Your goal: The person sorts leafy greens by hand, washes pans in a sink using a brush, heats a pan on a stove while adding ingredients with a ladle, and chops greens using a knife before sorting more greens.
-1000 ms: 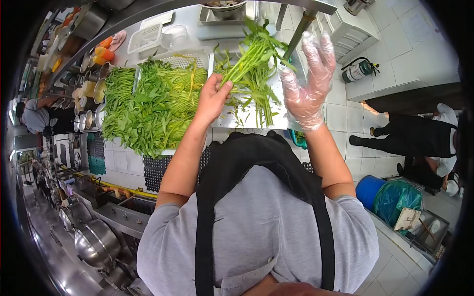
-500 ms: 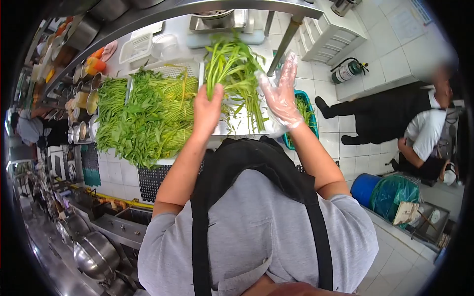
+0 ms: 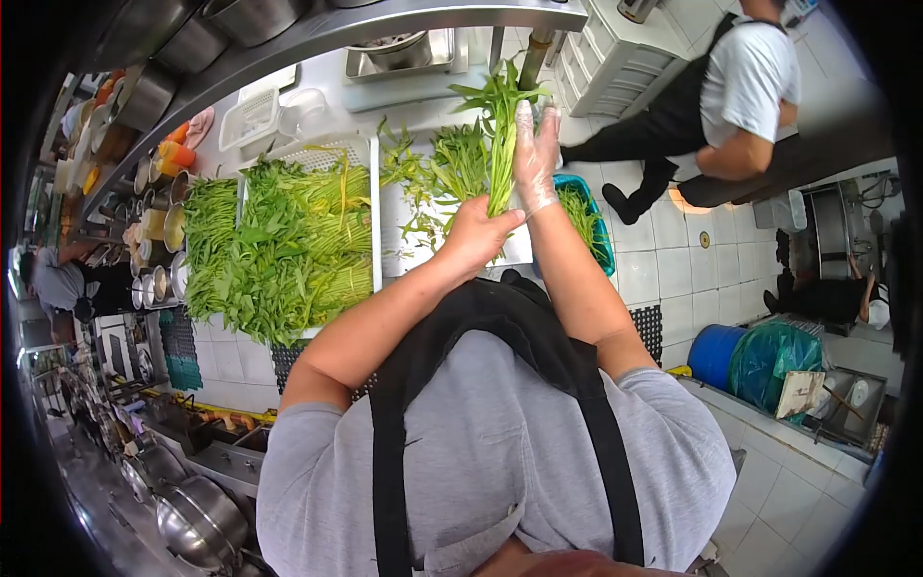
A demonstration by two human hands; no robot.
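Note:
A bunch of water spinach [image 3: 502, 144] stands with its leaves pointing away from me. Its lower stems are gripped in my bare left hand [image 3: 477, 237]. My right hand [image 3: 536, 159], in a clear plastic glove, lies along the right side of the bunch with its fingers stretched out flat. Below them, more loose water spinach [image 3: 458, 159] and leaf scraps lie on a white work surface [image 3: 404, 255]. To the left, bundled water spinach [image 3: 308, 240] is heaped high in a white perforated crate [image 3: 376, 226].
A teal basket [image 3: 608, 252] with green stems stands at my right. Overhead runs a metal shelf [image 3: 385, 27]. A pot [image 3: 392, 50] sits in a tray at the back. A co-worker in a black apron [image 3: 740, 87] is on the right, near white drawers [image 3: 615, 62].
My left hand has moved right with a bunch, bringing it beside my gloved right hand, which has shifted slightly left. The co-worker on the right has moved nearer the drawers.

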